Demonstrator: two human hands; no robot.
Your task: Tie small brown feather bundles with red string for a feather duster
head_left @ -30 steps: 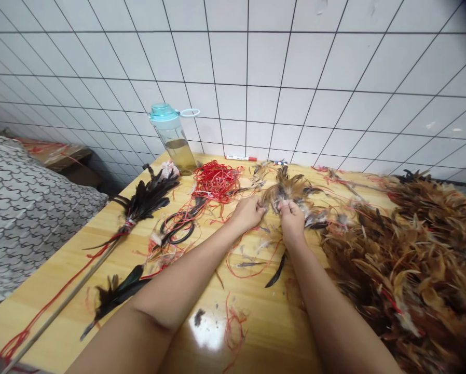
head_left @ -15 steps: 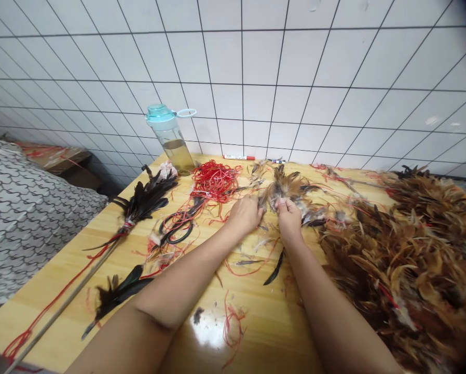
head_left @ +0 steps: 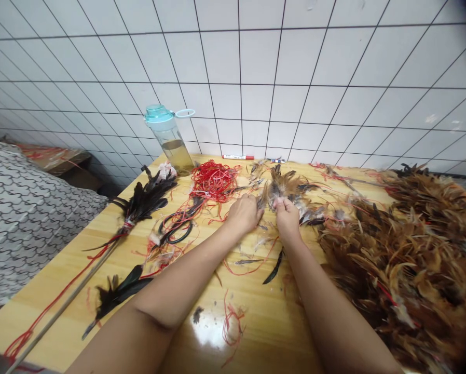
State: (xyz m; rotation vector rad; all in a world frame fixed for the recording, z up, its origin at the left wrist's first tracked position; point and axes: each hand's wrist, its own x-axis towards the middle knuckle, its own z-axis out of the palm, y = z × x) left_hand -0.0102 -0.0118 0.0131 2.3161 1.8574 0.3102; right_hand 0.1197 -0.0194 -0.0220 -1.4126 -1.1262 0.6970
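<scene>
Both arms reach over the wooden table to a small heap of brown and grey feathers (head_left: 285, 183). My left hand (head_left: 244, 214) is closed at the heap's left side, with a few brownish feathers showing at its fingertips. My right hand (head_left: 287, 217) pinches the base of feathers at the near side, thumb on top. A narrow gap separates the two hands. On the left lies a stick (head_left: 67, 304) with a bundle of black feathers (head_left: 147, 196) tied at its end by red string. Nearer me is a loose dark feather tuft (head_left: 114, 295).
A tangle of red string (head_left: 214, 180) lies left of my hands, near black-handled scissors (head_left: 180, 232). Behind stand a water bottle (head_left: 174, 145) and a marker (head_left: 237, 157) by the tiled wall. A large brown feather pile (head_left: 404, 259) covers the table's right side.
</scene>
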